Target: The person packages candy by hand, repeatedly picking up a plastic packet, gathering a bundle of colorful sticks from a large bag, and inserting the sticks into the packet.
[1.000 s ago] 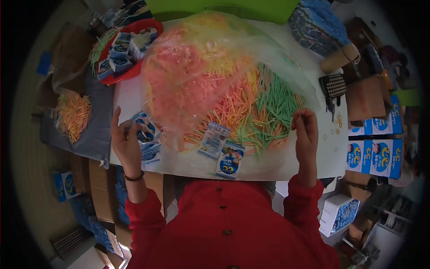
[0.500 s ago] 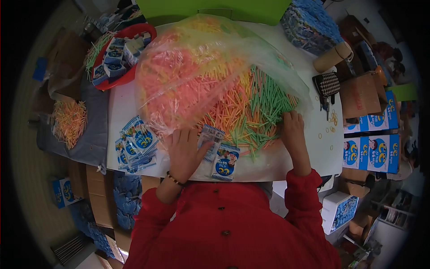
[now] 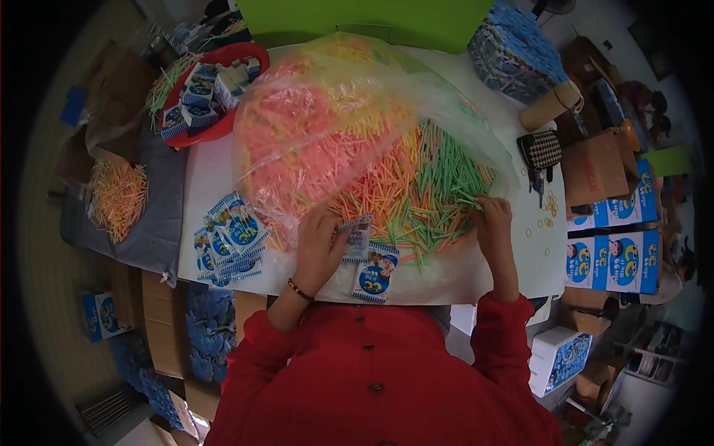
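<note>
A large clear plastic bag (image 3: 312, 126) lies open on the table, full of thin pink, orange, yellow and green sticks (image 3: 446, 167). My left hand (image 3: 320, 241) is closed at the bag's front edge, pinching the edge of a small packet (image 3: 358, 236) that shows its pale printed back. Just below lies another blue-and-white packet (image 3: 375, 273), face up. At the right edge of the green sticks, my right hand (image 3: 494, 223) has its fingertips pinched together on a green stick. Left of my left hand is a pile of similar packets (image 3: 230, 238).
A red basin (image 3: 197, 137) with packets stands at the back left, near loose sticks (image 3: 119, 201) on grey cloth. To the right are rubber bands (image 3: 549, 212), a checked pouch (image 3: 541, 149), a tan bottle (image 3: 550, 105) and blue boxes (image 3: 625, 260). A green panel (image 3: 357, 26) stands behind.
My left hand has shifted slightly right, its fingers curling in from a flatter pose at the small packet. My right hand's fingers have turned, and a green stick now shows at the fingertips.
</note>
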A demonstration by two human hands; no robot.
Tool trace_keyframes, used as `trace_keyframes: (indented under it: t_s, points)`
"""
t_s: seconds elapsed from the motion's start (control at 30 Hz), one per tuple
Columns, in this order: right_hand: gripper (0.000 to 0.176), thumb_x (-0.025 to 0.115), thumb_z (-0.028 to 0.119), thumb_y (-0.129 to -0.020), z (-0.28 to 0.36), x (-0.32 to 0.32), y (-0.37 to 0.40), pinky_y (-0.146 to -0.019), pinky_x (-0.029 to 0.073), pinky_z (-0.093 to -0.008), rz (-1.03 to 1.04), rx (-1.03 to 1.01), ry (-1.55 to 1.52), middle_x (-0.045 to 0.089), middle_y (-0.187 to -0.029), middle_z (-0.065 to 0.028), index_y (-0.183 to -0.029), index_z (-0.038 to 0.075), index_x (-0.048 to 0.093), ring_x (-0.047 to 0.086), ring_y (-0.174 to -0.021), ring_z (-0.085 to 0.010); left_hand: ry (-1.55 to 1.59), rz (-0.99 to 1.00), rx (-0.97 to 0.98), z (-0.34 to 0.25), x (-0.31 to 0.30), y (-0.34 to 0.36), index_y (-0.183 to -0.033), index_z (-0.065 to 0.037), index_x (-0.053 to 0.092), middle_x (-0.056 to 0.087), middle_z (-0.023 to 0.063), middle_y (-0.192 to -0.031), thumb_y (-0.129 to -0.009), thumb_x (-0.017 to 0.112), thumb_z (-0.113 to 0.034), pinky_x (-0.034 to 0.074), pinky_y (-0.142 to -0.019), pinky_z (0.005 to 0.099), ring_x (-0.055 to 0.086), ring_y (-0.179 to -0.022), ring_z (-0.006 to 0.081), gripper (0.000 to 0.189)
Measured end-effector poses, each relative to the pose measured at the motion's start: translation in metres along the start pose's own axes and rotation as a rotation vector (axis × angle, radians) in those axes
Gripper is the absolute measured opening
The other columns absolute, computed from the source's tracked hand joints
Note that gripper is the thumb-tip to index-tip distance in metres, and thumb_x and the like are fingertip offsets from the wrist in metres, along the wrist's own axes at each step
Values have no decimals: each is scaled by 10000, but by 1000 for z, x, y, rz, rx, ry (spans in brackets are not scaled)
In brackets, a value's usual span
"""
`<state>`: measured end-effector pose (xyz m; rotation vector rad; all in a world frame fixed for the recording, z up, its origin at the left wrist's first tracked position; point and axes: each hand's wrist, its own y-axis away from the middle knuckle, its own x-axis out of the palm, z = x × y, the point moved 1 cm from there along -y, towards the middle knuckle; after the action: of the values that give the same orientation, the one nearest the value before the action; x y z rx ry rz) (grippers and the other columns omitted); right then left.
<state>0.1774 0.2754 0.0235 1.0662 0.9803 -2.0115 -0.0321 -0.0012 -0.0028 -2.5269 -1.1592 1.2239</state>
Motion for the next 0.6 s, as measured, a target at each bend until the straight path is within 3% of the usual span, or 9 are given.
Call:
trace_keyframes:
  t_s: [0.07, 0.13, 0.2, 0.3, 0.33, 0.4, 0.43, 0.57, 0.6]
  points:
    - [239, 614, 18, -832, 15, -8, -4, -918, 401, -395, -70, -36, 34, 611, -1085, -152, -1068, 23, 573, 525, -1062, -319, 46, 1, 3, 1, 2, 3, -899, -26, 550, 577, 95, -919, -783, 683, -38, 445, -774, 379, 566, -868, 269, 177]
    - [218, 588, 20, -870, 29, -2, -4, -933, 400, -385, -145, -63, 63, 618, -1075, -142, -1086, 26, 561, 534, -1082, -291, 960, -34, -423, -5, 8, 8, -932, -19, 548, 616, 61, -1009, -884, 596, -23, 503, -792, 311, 612, -867, 180, 69]
    - [175, 535, 43, -936, 42, 12, -3, -949, 401, -362, -176, 204, -953, 605, -1033, -98, -1110, 40, 530, 536, -1107, -230, 1132, -45, -526, -15, 4, 1, -983, -18, 557, 626, 53, -1038, -918, 551, -39, 516, -802, 294, 620, -885, 149, 68]
    - [171, 483, 35, -961, 79, 49, -3, -921, 418, -318, -201, 195, -1276, 579, -1014, -58, -1130, 49, 506, 548, -1054, -183, 1385, -7, -696, -8, 12, 5, -1087, -22, 567, 645, 55, -1072, -958, 503, -66, 532, -829, 298, 634, -926, 135, 150]
    - [171, 483, 35, -961, 83, 56, 0, -921, 418, -318, -204, 197, -1281, 579, -1014, -58, -1130, 49, 506, 548, -1054, -183, 1463, 44, -765, -7, 14, 7, -1139, -25, 569, 654, 64, -1075, -964, 499, -79, 533, -845, 321, 640, -949, 152, 196]
    - [178, 467, 2, -946, 89, 72, 9, -870, 440, -286, 134, 218, -895, 569, -1022, -47, -1112, 47, 515, 560, -995, -173, 1583, 85, -852, -12, 14, 14, -1166, -27, 565, 657, 65, -1077, -968, 500, -94, 533, -857, 332, 643, -966, 163, 218]
    - [181, 443, -10, -942, 84, 88, 12, -806, 453, -264, 115, 106, -830, 570, -1027, -40, -1097, 46, 517, 558, -954, -144, 1710, 121, -939, -16, 14, 16, -1193, -28, 561, 660, 66, -1079, -973, 502, -108, 533, -870, 344, 645, -984, 174, 242]
    - [154, 433, 29, -967, 82, 83, 10, -818, 469, -278, 222, 276, -1022, 578, -1040, -44, -1084, 56, 529, 559, -950, -144, 1737, 161, -1035, -24, 17, 25, -1200, -25, 552, 652, 79, -1115, -973, 507, -113, 532, -887, 351, 647, -997, 192, 248]
    - [144, 426, 59, -983, 82, 80, 7, -871, 465, -297, 150, 444, -1242, 590, -1084, -67, -1091, 60, 521, 569, -983, -163, 1702, 229, -1056, -28, 18, 25, -1177, -22, 571, 659, 78, -1101, -972, 507, -106, 532, -878, 337, 647, -990, 183, 231]
